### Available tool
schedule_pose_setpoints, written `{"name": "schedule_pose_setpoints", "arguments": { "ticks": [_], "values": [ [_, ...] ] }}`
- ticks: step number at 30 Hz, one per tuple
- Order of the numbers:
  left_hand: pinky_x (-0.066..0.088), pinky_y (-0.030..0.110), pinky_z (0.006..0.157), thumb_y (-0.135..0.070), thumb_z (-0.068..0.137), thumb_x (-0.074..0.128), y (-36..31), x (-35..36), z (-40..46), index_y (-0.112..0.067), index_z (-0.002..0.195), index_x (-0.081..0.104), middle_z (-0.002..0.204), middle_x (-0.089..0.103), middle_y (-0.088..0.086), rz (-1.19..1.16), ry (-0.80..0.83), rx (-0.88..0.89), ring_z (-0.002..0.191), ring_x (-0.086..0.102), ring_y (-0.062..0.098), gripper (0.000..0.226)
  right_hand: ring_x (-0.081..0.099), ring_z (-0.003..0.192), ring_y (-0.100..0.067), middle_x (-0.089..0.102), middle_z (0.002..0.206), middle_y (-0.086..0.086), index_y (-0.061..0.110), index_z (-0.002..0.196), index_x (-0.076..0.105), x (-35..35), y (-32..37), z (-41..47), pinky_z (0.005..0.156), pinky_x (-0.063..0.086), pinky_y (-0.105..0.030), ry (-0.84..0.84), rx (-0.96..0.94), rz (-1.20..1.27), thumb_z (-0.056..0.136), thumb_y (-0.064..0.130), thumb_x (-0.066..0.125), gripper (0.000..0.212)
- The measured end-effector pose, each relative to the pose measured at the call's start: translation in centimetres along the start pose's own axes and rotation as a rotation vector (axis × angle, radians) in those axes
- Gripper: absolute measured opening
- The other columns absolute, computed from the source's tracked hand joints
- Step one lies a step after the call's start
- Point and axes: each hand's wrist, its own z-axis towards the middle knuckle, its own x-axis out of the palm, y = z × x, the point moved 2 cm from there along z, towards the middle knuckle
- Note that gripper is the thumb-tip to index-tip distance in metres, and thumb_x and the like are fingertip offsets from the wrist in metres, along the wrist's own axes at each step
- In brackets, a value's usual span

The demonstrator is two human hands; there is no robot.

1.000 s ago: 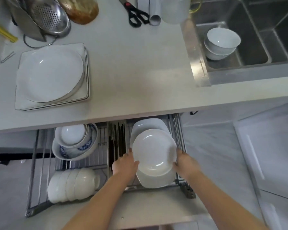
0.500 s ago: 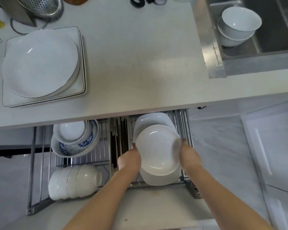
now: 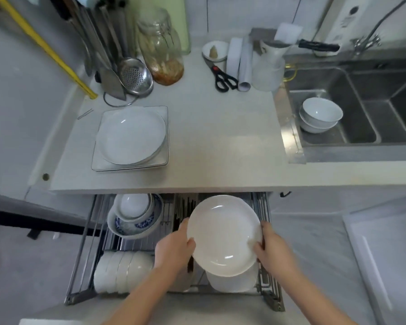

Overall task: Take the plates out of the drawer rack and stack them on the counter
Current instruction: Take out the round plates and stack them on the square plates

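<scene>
While both hands grip it, round plate [image 3: 224, 234] face-up, near level

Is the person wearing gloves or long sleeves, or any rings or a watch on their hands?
No gloves: the left hand and the right hand are both bare. The forearms are bare too, with no sleeves showing up to the bottom edge of the picture. No watch, bracelet or ring can be seen on either wrist or on the fingers that show.

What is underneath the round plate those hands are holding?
Below the round plate, the edge of another white dish shows, sitting in the drawer rack. The held plate covers the rest, so any further plates there cannot be seen.
</scene>
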Motion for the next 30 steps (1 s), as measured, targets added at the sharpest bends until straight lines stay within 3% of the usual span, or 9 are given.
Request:
{"name": "schedule_pose_setpoints", "arguments": {
  "ticks": [4,6,9,12,16,22,26,30],
  "values": [
    [0.051,0.025,0.061,-0.032,0.093,0.043,0.4,-4.4,-2.5,-0.035,0.141,0.03,0.087,0.068,-0.008,-0.099,-0.136,0.056,0.075,0.063,0.01,0.05,0.065,0.075,-0.024,0.067,0.078,0.0,0.022,0.122,0.039,-3.0,3.3,-1.8,0.061,0.05,-0.035,-0.047,-0.1,0.053,0.084,0.022,0.055,0.041],
    [0.053,0.027,0.061,-0.032,0.092,0.044,0.7,-6.6,-3.5,-0.039,0.138,0.034,0.076,0.065,-0.008,-0.147,-0.225,0.048,0.07,0.063,0.008,0.048,0.065,0.069,-0.017,0.065,0.073,0.006,0.027,0.125,0.04,-4.3,5.3,-2.3,0.058,0.048,-0.031,-0.069,-0.147,0.1,0.083,0.023,0.055,0.044],
    [0.04,0.019,0.048,-0.031,0.09,0.047,1.1,-9.9,-4.2,-0.042,0.136,0.039,0.06,0.057,-0.009,-0.193,-0.349,0.022,0.057,0.056,0.002,0.047,0.065,0.064,-0.014,0.064,0.07,0.005,0.027,0.119,0.046,-6.1,8.7,-2.3,0.062,0.053,-0.034,-0.095,-0.212,0.153,0.082,0.019,0.055,0.039],
    [0.028,0.014,0.046,-0.029,0.089,0.05,1.6,-13.3,-4.0,-0.036,0.126,0.051,0.058,0.051,-0.014,-0.217,-0.454,0.003,0.054,0.047,-0.005,0.038,0.065,0.064,-0.017,0.064,0.069,0.004,0.026,0.122,0.044,-7.7,12.4,-1.7,0.062,0.054,-0.038,-0.122,-0.281,0.156,0.084,0.018,0.054,0.04],
    [0.029,0.018,0.047,-0.029,0.088,0.05,2.7,-17.8,-3.1,-0.04,0.125,0.051,0.056,0.049,-0.015,-0.233,-0.567,-0.005,0.055,0.048,-0.003,0.039,0.062,0.067,-0.02,0.063,0.07,0.002,0.022,0.129,0.042,-9.4,17.6,0.1,0.06,0.049,-0.035,-0.177,-0.356,0.102,0.084,0.02,0.054,0.046],
    [0.041,0.029,0.06,-0.031,0.09,0.048,5.8,-24.5,0.5,-0.03,0.132,0.047,0.077,0.061,-0.008,-0.235,-0.588,-0.078,0.075,0.058,0.016,0.042,0.067,0.065,-0.02,0.068,0.073,-0.001,0.02,0.126,0.043,-10.4,25.2,3.5,0.064,0.055,-0.036,-0.176,-0.392,0.043,0.084,0.02,0.05,0.043],
    [0.045,0.031,0.068,-0.029,0.091,0.044,7.6,-27.9,3.5,-0.027,0.128,0.049,0.093,0.063,-0.004,-0.176,-0.504,-0.086,0.086,0.059,0.019,0.037,0.069,0.069,-0.025,0.07,0.081,-0.006,0.013,0.119,0.046,-10.3,29.4,6.4,0.069,0.058,-0.042,-0.158,-0.374,-0.029,0.084,0.02,0.049,0.036],
    [0.045,0.03,0.065,-0.027,0.092,0.044,9.1,-29.5,6.3,-0.026,0.126,0.052,0.103,0.065,-0.004,-0.112,-0.485,-0.117,0.09,0.061,0.018,0.034,0.068,0.084,-0.028,0.069,0.094,-0.007,0.012,0.118,0.047,-9.5,31.9,8.9,0.076,0.056,-0.041,-0.132,-0.34,-0.14,0.085,0.023,0.048,0.036]
  ]
}}
